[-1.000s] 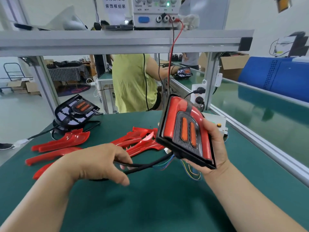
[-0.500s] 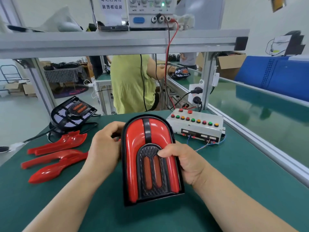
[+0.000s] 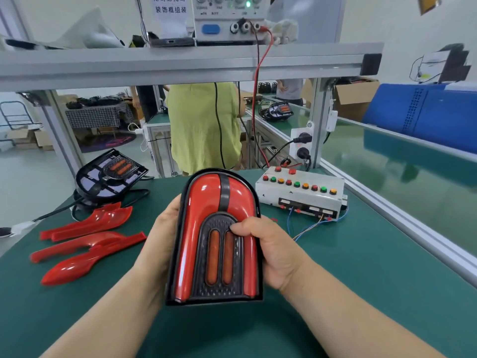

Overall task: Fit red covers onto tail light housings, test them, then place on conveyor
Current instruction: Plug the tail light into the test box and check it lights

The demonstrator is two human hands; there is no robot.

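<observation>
A tail light (image 3: 206, 228), black housing with a red cover and two orange lenses, stands face-up in front of me above the green bench. My left hand (image 3: 157, 244) grips its left edge from behind. My right hand (image 3: 265, 251) holds its right edge, thumb lying on the dark centre panel. Several loose red covers (image 3: 85, 239) lie on the bench at the left. Behind them a bare black housing (image 3: 111, 174) leans on other parts. The green conveyor (image 3: 402, 171) runs along the right side.
A white test box (image 3: 302, 197) with coloured buttons and loose wires sits right of the light. A power supply (image 3: 224, 19) stands on the overhead shelf, red lead hanging down. A person in a yellow-green top (image 3: 204, 127) stands beyond the bench. Aluminium rails edge the conveyor.
The light went from tilted in my right hand alone, with my left hand on its cable, to held upright facing me in both hands. It has since risen slightly.
</observation>
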